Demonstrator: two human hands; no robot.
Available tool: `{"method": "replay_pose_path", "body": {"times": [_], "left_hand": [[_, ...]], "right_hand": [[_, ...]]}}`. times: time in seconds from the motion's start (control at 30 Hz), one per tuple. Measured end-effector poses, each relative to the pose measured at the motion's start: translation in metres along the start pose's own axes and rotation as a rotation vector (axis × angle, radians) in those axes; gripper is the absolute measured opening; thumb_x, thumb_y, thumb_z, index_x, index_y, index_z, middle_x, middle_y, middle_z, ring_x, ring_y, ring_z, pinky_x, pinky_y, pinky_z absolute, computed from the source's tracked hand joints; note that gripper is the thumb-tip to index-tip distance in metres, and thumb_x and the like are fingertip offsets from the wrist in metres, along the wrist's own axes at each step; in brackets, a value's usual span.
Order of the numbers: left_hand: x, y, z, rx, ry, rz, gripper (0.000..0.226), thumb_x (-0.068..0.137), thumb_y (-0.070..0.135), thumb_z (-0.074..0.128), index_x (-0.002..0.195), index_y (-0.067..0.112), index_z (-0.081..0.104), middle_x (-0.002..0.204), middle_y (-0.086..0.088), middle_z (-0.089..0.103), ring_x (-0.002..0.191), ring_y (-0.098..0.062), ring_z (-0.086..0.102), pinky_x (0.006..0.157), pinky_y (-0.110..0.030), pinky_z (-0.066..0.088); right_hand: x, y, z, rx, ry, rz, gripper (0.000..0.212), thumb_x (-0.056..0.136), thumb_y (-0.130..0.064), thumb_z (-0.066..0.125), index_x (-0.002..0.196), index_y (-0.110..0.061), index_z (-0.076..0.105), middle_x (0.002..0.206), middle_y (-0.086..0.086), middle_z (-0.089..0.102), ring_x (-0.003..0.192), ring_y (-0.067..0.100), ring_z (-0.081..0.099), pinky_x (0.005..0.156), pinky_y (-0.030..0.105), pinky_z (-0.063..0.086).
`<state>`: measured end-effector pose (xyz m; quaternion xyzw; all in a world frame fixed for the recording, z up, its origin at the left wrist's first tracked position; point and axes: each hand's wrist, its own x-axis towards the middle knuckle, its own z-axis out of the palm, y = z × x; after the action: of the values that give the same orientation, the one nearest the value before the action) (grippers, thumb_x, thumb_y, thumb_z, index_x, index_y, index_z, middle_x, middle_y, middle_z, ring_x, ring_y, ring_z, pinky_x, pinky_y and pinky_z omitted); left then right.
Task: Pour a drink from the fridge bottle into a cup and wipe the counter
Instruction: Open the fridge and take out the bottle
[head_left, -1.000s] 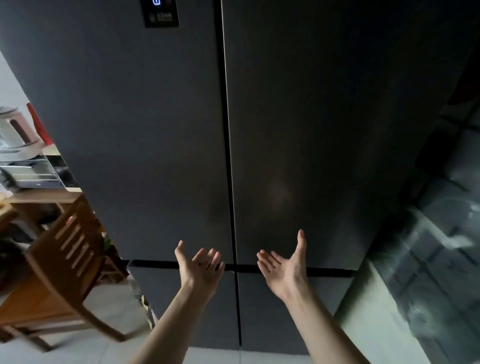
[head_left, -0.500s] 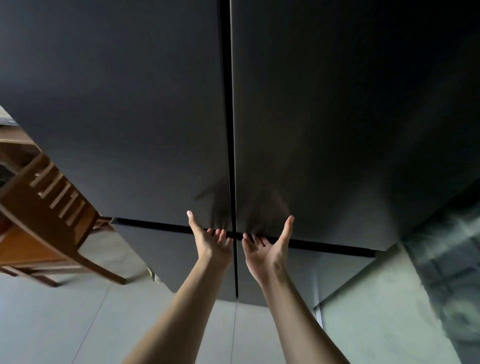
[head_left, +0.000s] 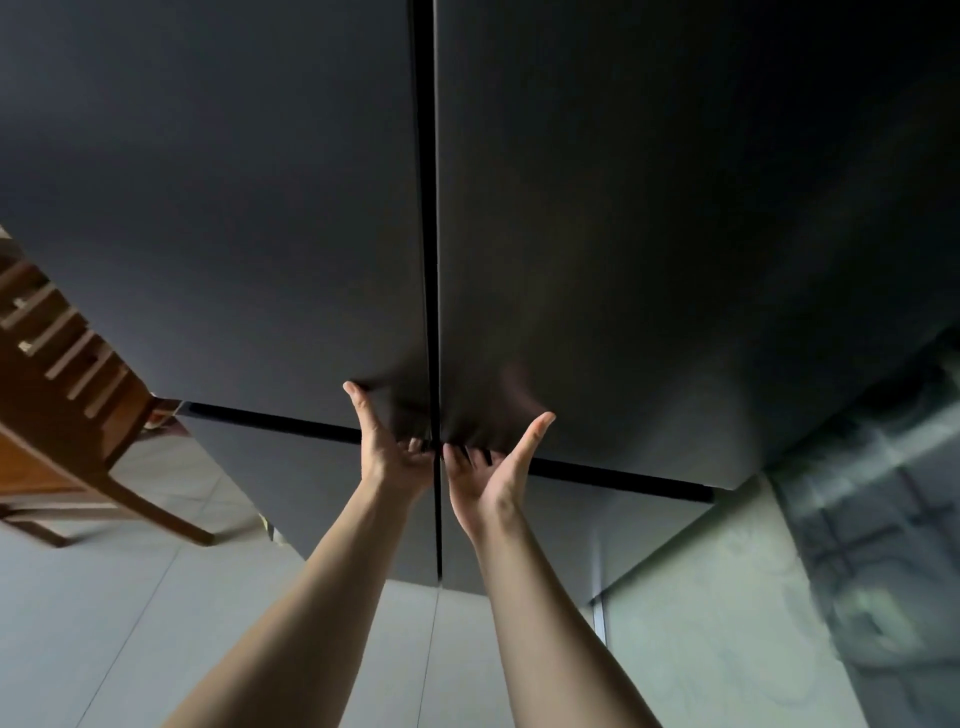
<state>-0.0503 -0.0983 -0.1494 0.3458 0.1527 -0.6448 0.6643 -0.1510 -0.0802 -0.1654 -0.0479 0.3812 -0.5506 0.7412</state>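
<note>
Both hands reached palm-up to the fridge's central seam, left hand (head_left: 387, 449) and right hand (head_left: 491, 465) hooking their fingertips under the bottom edges of the closed upper doors (head_left: 623, 234); how firmly they gripped was hidden. Nothing was done yet: bottle presumably inside, unseen; cup, table and cloth out of frame.
</note>
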Motion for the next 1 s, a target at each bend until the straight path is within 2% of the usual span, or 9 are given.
{"method": "replay_pose_path", "body": {"times": [0.1,0.2,0.33,0.43,0.57,0.7,0.8,0.87,1.0], "left_hand": [[-0.002,0.0,-0.003,-0.019,-0.029,0.043,0.109,0.061,0.08,0.073,0.136,0.005,0.053,0.122,-0.012,0.067,0.107,-0.028,0.069,0.083,-0.043,0.06],[-0.001,-0.001,0.0,-0.06,-0.023,0.072,0.103,0.064,0.075,0.075,0.136,0.006,0.054,0.126,-0.013,0.067,0.109,-0.027,0.07,0.099,-0.044,0.055],[-0.001,0.001,-0.022,-0.086,0.045,0.097,0.095,0.062,0.075,0.077,0.125,0.006,0.061,0.116,-0.011,0.074,0.094,-0.024,0.076,0.093,-0.041,0.059],[-0.014,0.002,-0.038,-0.072,0.041,0.11,0.099,0.058,0.075,0.077,0.129,0.007,0.062,0.111,-0.009,0.077,0.096,-0.024,0.075,0.093,-0.039,0.059],[-0.025,0.005,-0.044,-0.052,0.094,0.151,0.108,0.047,0.073,0.079,0.136,0.015,0.06,0.118,-0.006,0.074,0.093,-0.02,0.075,0.066,-0.031,0.061],[-0.03,0.006,-0.048,0.028,0.079,0.156,0.108,0.05,0.075,0.077,0.134,0.01,0.059,0.112,-0.006,0.077,0.1,-0.021,0.074,0.085,-0.036,0.058],[-0.041,0.013,-0.059,0.182,0.094,0.112,0.124,0.05,0.08,0.072,0.149,0.011,0.043,0.145,-0.01,0.056,0.13,-0.024,0.057,0.112,-0.039,0.043],[-0.053,0.019,-0.071,0.298,0.059,0.11,0.132,0.049,0.081,0.07,0.155,0.013,0.033,0.156,-0.011,0.043,0.141,-0.026,0.044,0.116,-0.038,0.037],[-0.077,0.035,-0.107,0.509,-0.097,-0.006,0.1,0.074,0.081,0.055,0.152,0.02,0.041,0.156,-0.002,0.045,0.142,-0.024,0.042,0.115,-0.04,0.036]], "right_hand": [[0.0,-0.005,0.0,0.042,0.056,-0.002,0.117,0.055,-0.09,0.068,0.151,-0.028,0.044,0.14,0.007,0.057,0.12,0.022,0.065,0.106,0.042,0.051],[-0.003,-0.005,-0.001,0.019,0.064,0.016,0.117,0.056,-0.09,0.067,0.146,-0.018,0.046,0.143,0.01,0.056,0.105,0.026,0.074,0.101,0.045,0.055],[-0.003,0.0,-0.019,0.026,0.067,0.017,0.109,0.056,-0.091,0.065,0.136,-0.017,0.059,0.13,0.009,0.07,0.11,0.027,0.073,0.105,0.051,0.052],[-0.011,0.009,-0.026,0.049,0.079,0.034,0.107,0.048,-0.09,0.07,0.133,-0.025,0.063,0.128,0.013,0.07,0.115,0.035,0.069,0.103,0.056,0.052],[-0.018,0.015,-0.021,0.096,0.067,0.077,0.104,0.058,-0.09,0.064,0.141,-0.028,0.054,0.135,0.016,0.062,0.116,0.039,0.067,0.106,0.057,0.049],[-0.025,0.016,-0.022,0.142,0.052,0.099,0.1,0.064,-0.087,0.066,0.144,-0.028,0.049,0.142,0.018,0.054,0.118,0.039,0.063,0.111,0.056,0.044],[-0.033,0.016,-0.024,0.153,0.052,0.123,0.112,0.062,-0.088,0.066,0.153,-0.029,0.038,0.157,0.017,0.039,0.138,0.041,0.047,0.116,0.057,0.037],[-0.041,0.018,-0.025,0.144,0.053,0.13,0.113,0.065,-0.088,0.063,0.156,-0.03,0.031,0.161,0.015,0.034,0.144,0.04,0.039,0.116,0.057,0.036],[-0.071,0.031,-0.035,0.107,0.009,0.197,0.104,0.073,-0.081,0.063,0.152,-0.019,0.039,0.151,0.014,0.05,0.131,0.035,0.055,0.11,0.053,0.043]]}}
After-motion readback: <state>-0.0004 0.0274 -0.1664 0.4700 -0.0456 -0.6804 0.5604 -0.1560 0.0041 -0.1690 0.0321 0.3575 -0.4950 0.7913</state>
